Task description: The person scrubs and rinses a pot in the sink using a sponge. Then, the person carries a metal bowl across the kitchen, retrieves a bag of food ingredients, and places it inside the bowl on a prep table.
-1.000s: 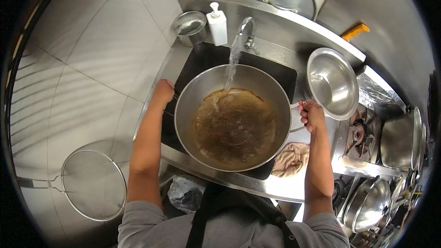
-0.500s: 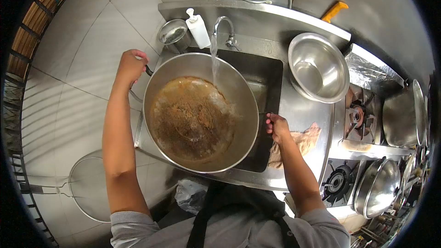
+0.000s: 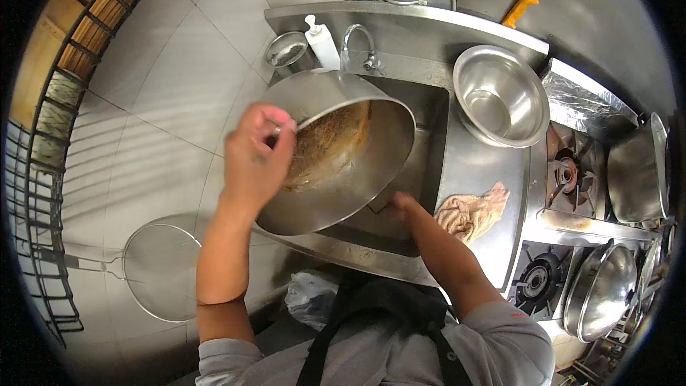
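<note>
A large metal pot [image 3: 382, 157] is tipped over the sink [image 3: 432, 129], its mouth facing right and toward me. Brown residue [image 3: 325, 146] coats its bottom and part of the inner wall. My left hand [image 3: 257, 157] is raised at the pot's left rim, fingers curled round the handle there, which is mostly hidden. Low over the sink, my right hand [image 3: 404, 206] is closed at the other handle [image 3: 377, 205]; its fingers are slightly blurred. The faucet [image 3: 361, 32] stands behind the pot, with water coming down at the pot's far side.
A steel bowl [image 3: 500, 96] and a crumpled cloth [image 3: 468, 214] lie on the counter to the right. A white pump bottle [image 3: 323, 44] and a metal container [image 3: 289, 53] stand behind the pot. A strainer [image 3: 161, 271] is at left; gas burners [image 3: 536, 279] are at right.
The pot has gone from nearly level to steeply tilted, its left side lifted. My left hand has risen and moved right; my right hand has shifted left and down. The water in the pot no longer shows.
</note>
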The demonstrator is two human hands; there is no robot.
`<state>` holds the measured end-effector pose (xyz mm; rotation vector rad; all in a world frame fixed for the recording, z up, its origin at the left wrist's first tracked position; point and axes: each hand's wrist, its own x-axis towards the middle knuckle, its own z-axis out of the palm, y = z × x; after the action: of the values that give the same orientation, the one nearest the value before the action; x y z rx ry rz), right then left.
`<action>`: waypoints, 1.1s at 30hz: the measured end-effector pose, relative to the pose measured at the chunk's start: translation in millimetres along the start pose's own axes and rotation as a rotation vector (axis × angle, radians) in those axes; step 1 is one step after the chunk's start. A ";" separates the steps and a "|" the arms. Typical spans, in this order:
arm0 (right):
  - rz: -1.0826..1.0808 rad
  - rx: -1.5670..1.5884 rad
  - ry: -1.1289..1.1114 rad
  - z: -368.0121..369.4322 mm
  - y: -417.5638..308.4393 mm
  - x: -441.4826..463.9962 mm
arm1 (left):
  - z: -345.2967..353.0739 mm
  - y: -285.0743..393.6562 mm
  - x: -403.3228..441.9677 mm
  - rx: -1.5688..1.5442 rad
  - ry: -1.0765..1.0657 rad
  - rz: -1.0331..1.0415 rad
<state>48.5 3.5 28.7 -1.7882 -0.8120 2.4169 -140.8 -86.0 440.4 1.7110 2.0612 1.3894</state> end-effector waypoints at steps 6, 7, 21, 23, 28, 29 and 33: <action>-0.001 0.136 -0.196 25.8 14.3 18.2 | 0.6 46.7 -61.3 0.216 -0.059 0.400; -0.026 0.169 -0.196 30.8 9.1 12.7 | -2.6 58.3 -69.5 0.291 -0.071 0.466; -0.306 0.573 -0.312 69.2 -51.1 -44.3 | -59.9 119.8 -119.5 0.384 -0.075 0.270; -0.317 0.534 -0.256 52.5 -46.8 -57.9 | -53.8 96.8 -120.3 0.328 -0.064 0.210; -0.310 0.396 -0.262 11.1 -17.1 -35.2 | -43.3 80.4 -84.0 0.176 0.086 0.081; -0.330 0.388 -0.250 2.1 -13.7 -47.9 | -47.5 77.6 -71.4 0.171 0.112 0.050; -0.579 0.147 -0.223 -44.0 -28.6 -86.0 | -71.9 63.5 -20.3 0.101 0.127 -0.222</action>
<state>109.4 17.8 107.8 -1.0498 -0.9724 2.2219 -131.7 -146.8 516.8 1.4063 2.3431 1.3772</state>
